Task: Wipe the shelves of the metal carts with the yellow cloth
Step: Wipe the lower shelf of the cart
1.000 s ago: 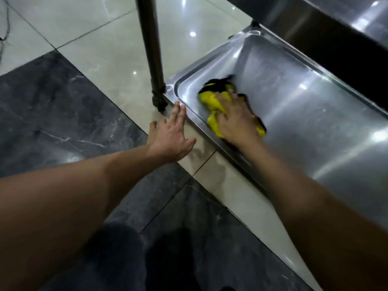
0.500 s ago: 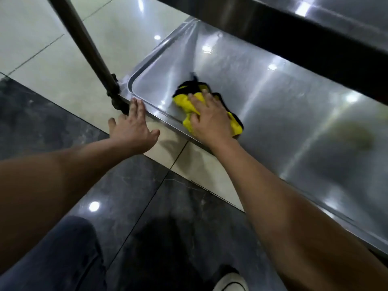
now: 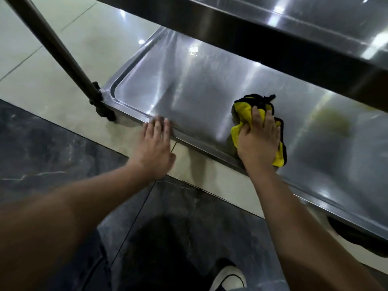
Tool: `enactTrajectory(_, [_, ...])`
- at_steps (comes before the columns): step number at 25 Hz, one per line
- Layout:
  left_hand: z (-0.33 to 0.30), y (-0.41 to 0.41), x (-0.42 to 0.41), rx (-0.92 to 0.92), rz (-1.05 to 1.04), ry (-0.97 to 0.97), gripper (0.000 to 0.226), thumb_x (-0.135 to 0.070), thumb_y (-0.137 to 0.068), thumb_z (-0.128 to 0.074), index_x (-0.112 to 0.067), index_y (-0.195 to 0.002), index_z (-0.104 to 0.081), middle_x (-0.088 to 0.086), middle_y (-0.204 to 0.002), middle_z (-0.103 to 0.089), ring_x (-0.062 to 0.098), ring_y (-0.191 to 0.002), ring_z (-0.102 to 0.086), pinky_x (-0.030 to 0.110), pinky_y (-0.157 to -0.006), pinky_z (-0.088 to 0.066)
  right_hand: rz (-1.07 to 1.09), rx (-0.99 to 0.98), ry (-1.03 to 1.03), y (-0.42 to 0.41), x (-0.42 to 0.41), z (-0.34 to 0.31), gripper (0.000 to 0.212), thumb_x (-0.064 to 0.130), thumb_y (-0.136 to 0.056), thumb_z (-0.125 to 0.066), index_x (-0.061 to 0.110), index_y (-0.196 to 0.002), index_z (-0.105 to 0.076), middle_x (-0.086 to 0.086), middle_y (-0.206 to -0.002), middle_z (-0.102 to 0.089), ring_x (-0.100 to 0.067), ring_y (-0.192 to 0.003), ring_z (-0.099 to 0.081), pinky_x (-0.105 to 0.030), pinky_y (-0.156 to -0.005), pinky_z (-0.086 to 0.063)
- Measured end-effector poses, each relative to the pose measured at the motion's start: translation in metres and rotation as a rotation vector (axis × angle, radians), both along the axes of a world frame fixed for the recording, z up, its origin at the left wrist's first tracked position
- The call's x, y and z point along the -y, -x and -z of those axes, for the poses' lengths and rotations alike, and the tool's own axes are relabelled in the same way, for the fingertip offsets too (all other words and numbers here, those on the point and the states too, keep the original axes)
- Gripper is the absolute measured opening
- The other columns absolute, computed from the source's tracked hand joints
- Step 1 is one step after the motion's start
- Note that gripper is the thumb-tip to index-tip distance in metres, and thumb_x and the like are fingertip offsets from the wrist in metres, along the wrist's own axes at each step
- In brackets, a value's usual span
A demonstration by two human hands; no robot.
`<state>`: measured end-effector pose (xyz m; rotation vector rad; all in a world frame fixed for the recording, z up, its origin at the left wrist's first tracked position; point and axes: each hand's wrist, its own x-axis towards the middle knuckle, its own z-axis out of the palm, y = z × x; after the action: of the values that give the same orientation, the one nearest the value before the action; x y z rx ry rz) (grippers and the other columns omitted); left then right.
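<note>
The bottom shelf point(image 3: 189, 85) of a steel cart is a shallow shiny tray just above the floor. A yellow cloth with black edging point(image 3: 243, 111) lies bunched on it near the front rim. My right hand point(image 3: 259, 141) presses down on the cloth, fingers curled into its folds. My left hand point(image 3: 155, 148) is flat with fingers spread, fingertips touching the shelf's front rim to the left of the cloth. It holds nothing.
A higher cart shelf point(image 3: 294, 24) overhangs the back of the tray. A dark cart post point(image 3: 63, 57) rises from the front left corner above a caster point(image 3: 105, 112). The floor has cream and dark marble tiles; my shoe point(image 3: 228, 276) is below.
My right hand has slid the cloth to the right along the shelf, away from the left corner. My left hand has shifted right along the front rim.
</note>
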<state>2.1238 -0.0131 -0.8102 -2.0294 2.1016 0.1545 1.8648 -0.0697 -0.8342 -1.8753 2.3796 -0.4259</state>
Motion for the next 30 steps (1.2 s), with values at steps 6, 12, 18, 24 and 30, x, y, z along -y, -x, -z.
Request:
enactTrajectory(6, [0.003, 0.013, -0.011, -0.135, -0.026, -0.057, 0.097, -0.05, -0.096, -0.039, -0.003, -0.156, 0.02, 0.022, -0.163, 0.025, 0.034, -0.153, 0.023, 0.043, -0.124, 0.008, -0.029, 0.071, -0.052, -0.035, 0.03, -0.009, 0.058, 0.037, -0.1, -0.041, 0.03, -0.156, -0.031, -0.013, -0.166, -0.019, -0.033, -0.15, -0.026, -0.044, -0.124, -0.02])
enactTrajectory(12, [0.008, 0.019, -0.013, -0.096, -0.046, -0.038, 0.1, -0.05, -0.094, -0.04, -0.001, -0.155, 0.021, 0.025, -0.163, 0.024, 0.036, -0.153, 0.022, 0.044, -0.126, 0.006, -0.385, 0.007, -0.093, -0.023, 0.017, -0.006, 0.059, 0.036, -0.097, -0.042, 0.033, -0.156, -0.031, -0.011, -0.165, -0.024, -0.036, -0.144, -0.034, -0.045, -0.118, -0.032])
enactTrajectory(18, [0.002, 0.026, -0.008, 0.043, -0.03, -0.119, 0.099, -0.053, -0.095, -0.036, 0.004, -0.153, 0.021, 0.031, -0.161, 0.023, 0.041, -0.153, 0.018, 0.048, -0.127, 0.004, 0.064, -0.006, -0.041, 0.033, -0.007, 0.0, 0.059, 0.038, -0.101, -0.037, 0.029, -0.159, -0.027, -0.012, -0.168, -0.015, -0.032, -0.152, -0.024, -0.043, -0.125, -0.02])
enactTrajectory(24, [-0.014, 0.082, -0.007, 0.039, 0.082, -0.1, 0.094, -0.051, -0.099, -0.037, 0.003, -0.156, 0.014, 0.026, -0.165, 0.013, 0.038, -0.155, 0.006, 0.047, -0.127, -0.002, -0.265, 0.033, -0.092, 0.037, -0.01, -0.002, 0.057, 0.04, -0.101, -0.04, 0.038, -0.157, -0.029, -0.003, -0.168, -0.018, -0.026, -0.153, -0.023, -0.039, -0.124, -0.017])
enactTrajectory(30, [0.008, 0.156, -0.044, -0.053, 0.307, -0.048, 0.098, -0.059, -0.096, -0.029, 0.002, -0.154, 0.02, 0.022, -0.164, 0.024, 0.033, -0.154, 0.019, 0.046, -0.127, 0.003, -0.077, -0.024, -0.046, 0.103, -0.037, -0.005, 0.057, 0.035, -0.101, -0.038, 0.03, -0.157, -0.031, -0.009, -0.166, -0.024, -0.029, -0.149, -0.031, -0.039, -0.122, -0.022])
